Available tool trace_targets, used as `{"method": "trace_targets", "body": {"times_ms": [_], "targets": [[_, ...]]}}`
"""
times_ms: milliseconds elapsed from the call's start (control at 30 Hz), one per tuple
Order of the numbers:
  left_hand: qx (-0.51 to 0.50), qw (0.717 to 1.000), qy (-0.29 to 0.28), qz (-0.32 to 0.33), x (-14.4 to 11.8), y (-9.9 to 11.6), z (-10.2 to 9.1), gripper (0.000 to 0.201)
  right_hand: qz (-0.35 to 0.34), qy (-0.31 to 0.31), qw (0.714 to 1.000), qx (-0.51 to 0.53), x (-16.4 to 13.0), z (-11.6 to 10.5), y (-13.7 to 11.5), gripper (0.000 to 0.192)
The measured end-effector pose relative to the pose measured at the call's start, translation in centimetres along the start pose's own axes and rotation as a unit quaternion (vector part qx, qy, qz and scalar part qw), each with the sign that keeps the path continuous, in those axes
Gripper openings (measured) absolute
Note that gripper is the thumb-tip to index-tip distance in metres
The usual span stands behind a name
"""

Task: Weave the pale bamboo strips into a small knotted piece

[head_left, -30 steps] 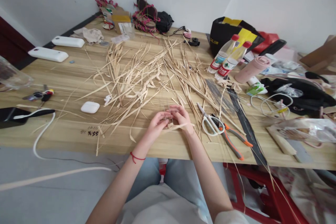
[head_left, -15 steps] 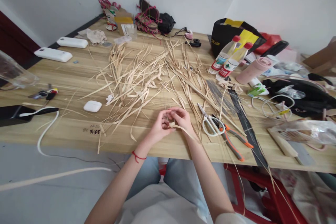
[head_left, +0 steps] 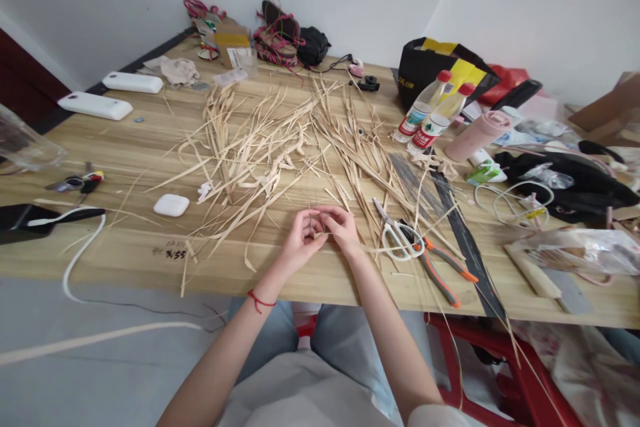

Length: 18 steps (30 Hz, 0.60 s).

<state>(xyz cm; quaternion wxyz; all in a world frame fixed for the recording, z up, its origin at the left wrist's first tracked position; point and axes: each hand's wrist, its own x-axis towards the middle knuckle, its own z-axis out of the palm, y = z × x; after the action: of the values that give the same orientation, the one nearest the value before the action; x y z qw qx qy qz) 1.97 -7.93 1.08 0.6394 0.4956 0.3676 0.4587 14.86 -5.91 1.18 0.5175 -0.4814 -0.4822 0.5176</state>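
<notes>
Near the table's front edge, my left hand (head_left: 303, 239) and my right hand (head_left: 340, 228) meet with their fingertips close together. Both are closed around a pale straw strip (head_left: 370, 249), which trails out to the right over my right wrist. Thin wire-like strands stick up from between the fingers; the piece in my fingers is too small to make out. Beyond my hands lies a loose heap of dried straw strips (head_left: 260, 147), with a braided length (head_left: 280, 163) of the same material in it. White-handled scissors (head_left: 403, 240) and orange-and-grey pliers (head_left: 440, 273) lie right of my right hand.
A white earbud case (head_left: 171, 205), keys (head_left: 83, 180) and a black device with a white cable (head_left: 75, 267) are at the left. Two bottles (head_left: 425, 117), a pink tumbler (head_left: 477, 135) and a black bag (head_left: 425, 67) stand at the right.
The straw strip has swung from lying downward along my right wrist to pointing out flatter to the right. Both hands stay together, and the view has shifted slightly.
</notes>
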Motion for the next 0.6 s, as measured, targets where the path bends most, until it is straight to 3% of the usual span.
{"method": "trace_targets", "body": {"times_ms": [200, 333, 500, 600], "targets": [[-0.04, 0.998, 0.013, -0.043, 0.1, 0.0, -0.4, 0.024, 0.018, 0.0, 1.0, -0.015, 0.1, -0.1, 0.4, 0.024], [-0.045, 0.996, 0.026, -0.07, 0.1, 0.2, -0.6, 0.028, 0.011, -0.015, 1.0, -0.015, -0.2, -0.2, -0.2, 0.023], [-0.085, 0.992, 0.067, -0.068, 0.5, -0.3, -1.0, 0.037, 0.014, -0.12, 0.992, 0.017, -1.0, -0.2, -1.7, 0.024], [-0.125, 0.987, 0.07, -0.077, 0.8, -0.7, -1.4, 0.049, 0.011, -0.152, 0.988, 0.026, -1.3, -0.2, -1.8, 0.026]]}}
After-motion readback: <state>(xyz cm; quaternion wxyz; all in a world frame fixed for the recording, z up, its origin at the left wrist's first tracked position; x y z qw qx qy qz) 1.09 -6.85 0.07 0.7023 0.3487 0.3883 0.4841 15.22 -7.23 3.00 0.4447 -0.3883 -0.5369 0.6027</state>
